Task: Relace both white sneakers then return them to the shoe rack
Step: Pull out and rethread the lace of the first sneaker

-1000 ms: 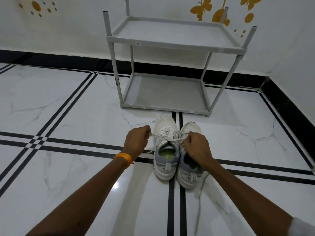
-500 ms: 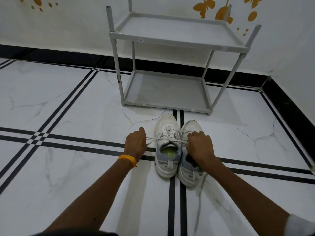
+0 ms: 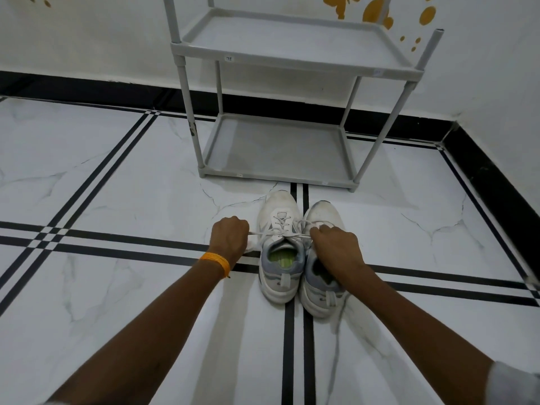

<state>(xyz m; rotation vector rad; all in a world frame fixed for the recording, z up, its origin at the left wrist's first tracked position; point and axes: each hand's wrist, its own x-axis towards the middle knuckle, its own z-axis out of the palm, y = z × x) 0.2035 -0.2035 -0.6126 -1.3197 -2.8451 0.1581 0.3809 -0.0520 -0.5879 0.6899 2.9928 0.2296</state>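
White marble floor (image 3: 117,185) with black stripes. Two white sneakers (image 3: 280,249) stand side by side, touching, just before a grey two-shelf shoe rack (image 3: 280,150) against the far wall.

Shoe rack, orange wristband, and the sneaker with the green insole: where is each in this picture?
Shoe rack (image 3: 274,179): head view, front rim of the lower shelf.
Orange wristband (image 3: 215,261): head view, middle of the band on the left wrist.
Sneaker with the green insole (image 3: 280,203): head view, its white toe.
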